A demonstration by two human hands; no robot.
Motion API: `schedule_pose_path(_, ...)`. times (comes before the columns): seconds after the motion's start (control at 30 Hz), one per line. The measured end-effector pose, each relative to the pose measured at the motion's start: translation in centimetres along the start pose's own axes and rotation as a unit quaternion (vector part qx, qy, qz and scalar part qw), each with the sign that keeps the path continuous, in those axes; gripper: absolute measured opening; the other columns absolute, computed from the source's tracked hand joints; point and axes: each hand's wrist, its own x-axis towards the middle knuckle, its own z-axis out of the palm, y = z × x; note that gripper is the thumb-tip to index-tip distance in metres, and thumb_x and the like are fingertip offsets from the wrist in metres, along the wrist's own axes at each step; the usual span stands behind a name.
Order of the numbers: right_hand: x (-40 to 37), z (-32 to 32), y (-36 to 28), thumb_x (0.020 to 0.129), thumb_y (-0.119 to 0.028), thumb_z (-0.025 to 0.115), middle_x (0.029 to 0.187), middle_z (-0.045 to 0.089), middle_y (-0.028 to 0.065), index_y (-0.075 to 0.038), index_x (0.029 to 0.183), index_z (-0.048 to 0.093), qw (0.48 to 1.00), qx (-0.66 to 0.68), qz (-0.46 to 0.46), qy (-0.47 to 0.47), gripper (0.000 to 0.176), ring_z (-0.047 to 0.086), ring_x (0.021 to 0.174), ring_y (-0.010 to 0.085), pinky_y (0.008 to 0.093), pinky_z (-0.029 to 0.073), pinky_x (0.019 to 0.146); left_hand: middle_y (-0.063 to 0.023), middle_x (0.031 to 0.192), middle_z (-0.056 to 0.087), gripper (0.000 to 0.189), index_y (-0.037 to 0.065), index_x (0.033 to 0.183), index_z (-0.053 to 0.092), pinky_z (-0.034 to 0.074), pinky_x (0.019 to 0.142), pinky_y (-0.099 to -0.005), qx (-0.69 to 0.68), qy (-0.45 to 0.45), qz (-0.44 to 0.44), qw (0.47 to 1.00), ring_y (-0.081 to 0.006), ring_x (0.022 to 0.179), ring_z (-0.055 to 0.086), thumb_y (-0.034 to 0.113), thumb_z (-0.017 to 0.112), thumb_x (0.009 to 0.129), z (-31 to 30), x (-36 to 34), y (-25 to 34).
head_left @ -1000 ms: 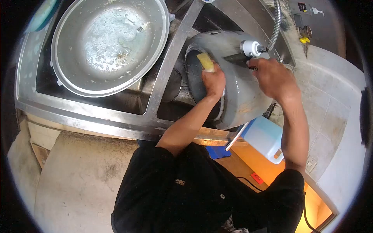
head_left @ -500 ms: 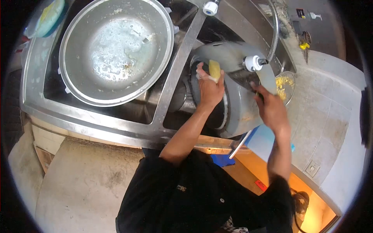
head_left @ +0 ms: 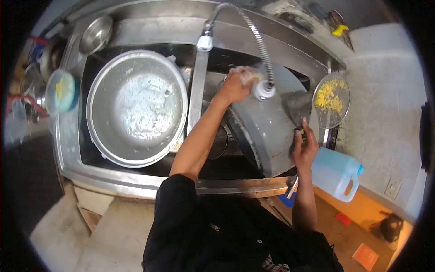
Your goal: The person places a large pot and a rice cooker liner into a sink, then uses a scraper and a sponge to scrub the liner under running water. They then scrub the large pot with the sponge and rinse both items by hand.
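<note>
My left hand (head_left: 238,85), covered in suds, is closed round a yellow sponge (head_left: 257,78) that is mostly hidden, beside the upper left part of a large grey metal vessel (head_left: 267,131). The vessel lies tilted in the right sink basin. At its right side my right hand (head_left: 306,147) grips the handle of a scraper with a wide dark blade (head_left: 299,107). The white spray head (head_left: 263,90) of a flexible hose hangs over the vessel, close to my left hand.
A big round pot (head_left: 138,109) with suds inside stands in the left basin. A small metal bowl (head_left: 96,35) is behind it. On the right are a strainer (head_left: 332,99) with yellow scraps and a blue jug (head_left: 334,170). A tub (head_left: 63,93) sits far left.
The view has shifted. My left hand has moved up the vessel towards the spray head, and the sponge is less visible. The scraper blade now shows clearly, and the vessel sits at a different tilt.
</note>
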Motion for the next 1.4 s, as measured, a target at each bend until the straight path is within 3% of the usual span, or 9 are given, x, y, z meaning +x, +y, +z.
schedule_pose_path(0.3,-0.2,-0.4,2.8,0.095,-0.011,0.056,0.128,0.058,0.0166,0.003,0.129,0.053,0.966,0.199,0.159,0.035,0.037,0.054,0.119,0.0220,0.0303,0.039,0.099,-0.0141,0.128,0.058,0.046,0.012,0.122,0.061,0.043,0.101,-0.0377,0.004,-0.081,0.042,0.996,-0.0285,0.120,0.055,0.015,0.070,0.077,-0.1,-0.4,4.1)
schedule_pose_path(0.37,-0.1,-0.9,3.7,0.095,-0.012,0.057,0.129,0.057,0.0143,0.002,0.129,0.053,0.960,0.214,0.178,0.032,0.038,0.055,0.118,0.0203,0.0289,0.040,0.098,-0.0198,0.110,0.065,0.035,0.008,0.104,0.067,0.047,0.091,-0.0393,-0.030,-0.008,-0.160,0.987,-0.0361,0.106,0.060,0.014,0.069,0.070,0.6,-0.8,4.1)
schedule_pose_path(0.47,0.2,-4.8,4.4,0.091,-0.010,0.061,0.110,0.068,0.0132,-0.005,0.122,0.061,0.943,0.204,0.245,-0.094,0.031,0.065,0.096,0.0213,0.0312,0.048,0.080,-0.0228,0.105,0.064,0.029,-0.002,0.099,0.064,0.048,0.086,-0.0411,0.025,0.237,-0.089,0.967,-0.0353,0.097,0.062,0.017,0.068,0.077,2.4,-4.1,2.3)
schedule_pose_path(0.5,0.2,-7.0,4.1,0.091,-0.010,0.061,0.110,0.068,0.0132,-0.005,0.122,0.061,0.945,0.199,0.246,-0.087,0.031,0.065,0.096,0.0213,0.0312,0.048,0.080,-0.0221,0.100,0.064,0.032,-0.004,0.102,0.061,0.047,0.085,-0.0396,0.018,0.301,-0.264,0.916,-0.0332,0.095,0.061,0.024,0.067,0.086,2.3,-5.2,4.2)
schedule_pose_path(0.6,0.4,-11.5,2.8,0.085,-0.012,0.064,0.083,0.065,0.0197,-0.007,0.104,0.065,0.973,-0.037,0.144,-0.176,0.019,0.063,0.078,0.0404,0.0398,0.049,0.068,-0.0152,0.099,0.062,0.040,-0.003,0.100,0.059,0.047,0.071,-0.0342,-0.071,0.308,-0.382,0.868,-0.0233,0.080,0.059,0.036,0.063,0.092,3.2,-9.9,4.6)
schedule_pose_path(0.73,5.5,-10.6,3.4,0.086,-0.015,0.065,0.089,0.067,0.0170,-0.008,0.105,0.065,0.962,-0.071,0.110,-0.242,0.021,0.064,0.086,0.0380,0.0431,0.049,0.073,-0.0104,0.110,0.061,0.044,0.000,0.108,0.058,0.048,0.074,-0.0321,-0.315,0.246,-0.475,0.784,-0.0199,0.085,0.061,0.041,0.064,0.091,4.4,-11.7,9.3)
schedule_pose_path(0.8,8.3,-8.7,4.0,0.085,-0.019,0.064,0.094,0.067,0.0164,-0.009,0.105,0.066,0.961,-0.085,0.024,-0.262,0.022,0.062,0.094,0.0374,0.0452,0.048,0.081,-0.0083,0.116,0.059,0.057,0.002,0.119,0.053,0.051,0.076,-0.0345,-0.542,0.258,-0.466,0.650,-0.0188,0.091,0.062,0.048,0.065,0.088,5.2,-11.6,11.4)
schedule_pose_path(0.93,9.6,-13.6,0.3,0.086,-0.020,0.062,0.103,0.066,0.0167,-0.011,0.106,0.067,0.890,-0.193,0.137,-0.390,0.023,0.060,0.099,0.0375,0.0453,0.047,0.087,-0.0088,0.120,0.058,0.067,0.003,0.124,0.049,0.053,0.077,-0.0388,-0.531,0.282,-0.465,0.650,-0.0210,0.096,0.061,0.053,0.068,0.083,6.5,-11.3,9.9)
schedule_pose_path(1.4,15.6,-8.0,1.1,0.086,-0.020,0.061,0.102,0.067,0.0147,-0.012,0.109,0.067,0.897,-0.230,0.057,-0.373,0.024,0.062,0.100,0.0341,0.0435,0.049,0.086,-0.0121,0.115,0.060,0.063,-0.001,0.120,0.052,0.053,0.080,-0.0394,-0.544,0.320,-0.460,0.624,-0.0224,0.096,0.062,0.047,0.070,0.084,7.0,-9.7,9.8)
